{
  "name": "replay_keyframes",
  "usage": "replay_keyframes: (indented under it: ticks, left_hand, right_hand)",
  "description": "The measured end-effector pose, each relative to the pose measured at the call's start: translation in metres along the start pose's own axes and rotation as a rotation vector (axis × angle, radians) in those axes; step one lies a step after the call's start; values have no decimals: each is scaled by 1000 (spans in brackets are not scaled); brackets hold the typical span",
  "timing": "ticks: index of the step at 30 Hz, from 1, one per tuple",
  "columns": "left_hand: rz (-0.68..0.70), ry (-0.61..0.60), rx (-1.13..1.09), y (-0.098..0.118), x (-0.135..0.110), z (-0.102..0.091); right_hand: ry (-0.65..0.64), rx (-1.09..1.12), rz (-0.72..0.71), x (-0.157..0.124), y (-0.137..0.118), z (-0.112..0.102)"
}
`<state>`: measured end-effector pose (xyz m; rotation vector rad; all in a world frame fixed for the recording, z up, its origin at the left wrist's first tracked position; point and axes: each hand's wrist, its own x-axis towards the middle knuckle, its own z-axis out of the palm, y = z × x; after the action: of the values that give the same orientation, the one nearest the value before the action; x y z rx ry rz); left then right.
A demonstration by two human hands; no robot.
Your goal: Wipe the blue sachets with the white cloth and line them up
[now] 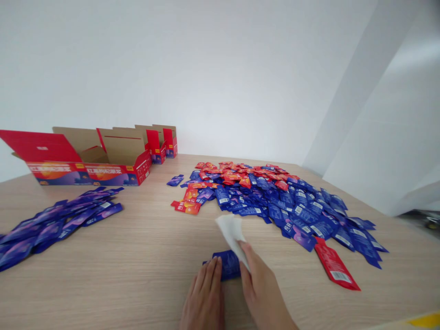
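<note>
On the wooden table close to me, a blue pouch (230,265) lies with its printed side up. My left hand (205,293) presses down on its left end, fingers together and bent over the edge, holding it against the table. A folded white wipe or tissue (231,231) is pinched between the thumb and fingers of my right hand (259,286). The wipe's lower end hangs by the right edge of the pouch; whether it touches the pouch I cannot tell.
A large heap of blue pouches (302,206) and red pouches (237,174) spreads across the back right. One red pouch (336,266) lies apart on the right. Several overlapping blue pouches (62,220) are at left, before open red cardboard boxes (113,175). A white wall (220,82) stands behind.
</note>
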<state>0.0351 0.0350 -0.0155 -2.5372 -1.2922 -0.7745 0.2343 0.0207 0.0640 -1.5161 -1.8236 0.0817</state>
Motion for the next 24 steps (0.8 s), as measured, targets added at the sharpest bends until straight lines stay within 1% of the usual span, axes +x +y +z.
replay_keyframes:
  ticks: [2, 3, 4, 5, 7, 9, 11, 12, 14, 16, 17, 19, 22, 24]
  left_hand:
    - [32, 66, 31, -1, -5, 7]
    - [65, 100, 43, -2, -8, 9]
    - [105, 129, 53, -2, -10, 10]
    - [138, 142, 71, -3, -11, 9]
    - [189, 129, 140, -2, -11, 5]
    - [207, 131, 231, -1, -9, 0]
    - [183, 155, 281, 1, -7, -1]
    - [167, 169, 281, 1, -6, -1]
    - [141, 172, 278, 2, -4, 0]
    - [150, 162, 298, 3, -4, 2]
    - [152, 158, 314, 3, -4, 2]
    - [155, 153, 336, 3, -5, 3]
    - [190, 150, 328, 1, -6, 0]
    - [203, 151, 334, 1, -5, -3]
  right_hand:
    - [-150, 26, -170, -2, -12, 11]
    - [-235, 35, -217, -3, -18, 15]
    - [-306, 41, -239, -3, -23, 19]
    - [-350, 44, -239, -2, -27, 23]
    - [-383, 41, -218, -1, -30, 27]
    - [-401, 32, -225, -1, -23, 28]
    - [-383, -12, -213, 0, -3, 24]
    - [-352, -47, -183, 0, 10, 21]
    - [-241, -128, -79, -1, 36, 14]
    - [-112, -170, 11, -3, 51, 11]
    - [-65, -162, 12, -5, 51, 13]
    - [-19, -104, -70, -10, 41, 24]
    - [-54, -20, -255, -16, 18, 43]
    - [-93, -4, -269, -16, 12, 46]
